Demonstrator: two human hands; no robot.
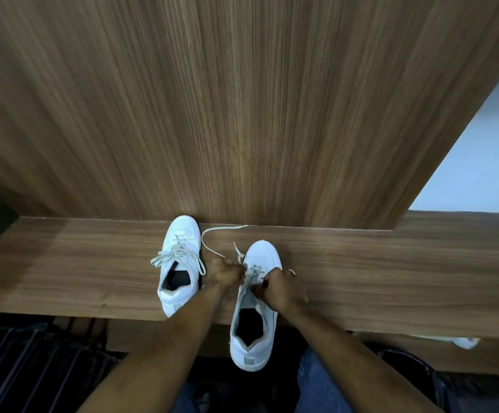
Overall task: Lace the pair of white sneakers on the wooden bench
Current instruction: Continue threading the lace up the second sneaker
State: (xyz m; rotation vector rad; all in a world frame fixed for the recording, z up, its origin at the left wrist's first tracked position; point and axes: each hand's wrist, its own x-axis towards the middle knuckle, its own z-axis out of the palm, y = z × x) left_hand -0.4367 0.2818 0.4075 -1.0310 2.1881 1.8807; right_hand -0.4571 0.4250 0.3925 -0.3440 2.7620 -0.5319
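Two white sneakers stand on the wooden bench (391, 278), toes toward the wall. The left sneaker (178, 263) is laced, its grey lace ends hanging loose at both sides. The right sneaker (255, 308) juts over the bench's front edge with its heel off the wood. My left hand (224, 272) grips its lace at the left side of the eyelets; a long free end of the lace (212, 234) curves away toward the wall. My right hand (281, 289) is closed on the lace at the right side, covering part of the tongue.
A wood-grain wall panel (242, 114) rises directly behind the bench. A pale floor or surface (480, 159) shows at the right. Below the bench lie a dark striped mat (33, 362), a white object (465, 342) and my blue jeans (316, 380).
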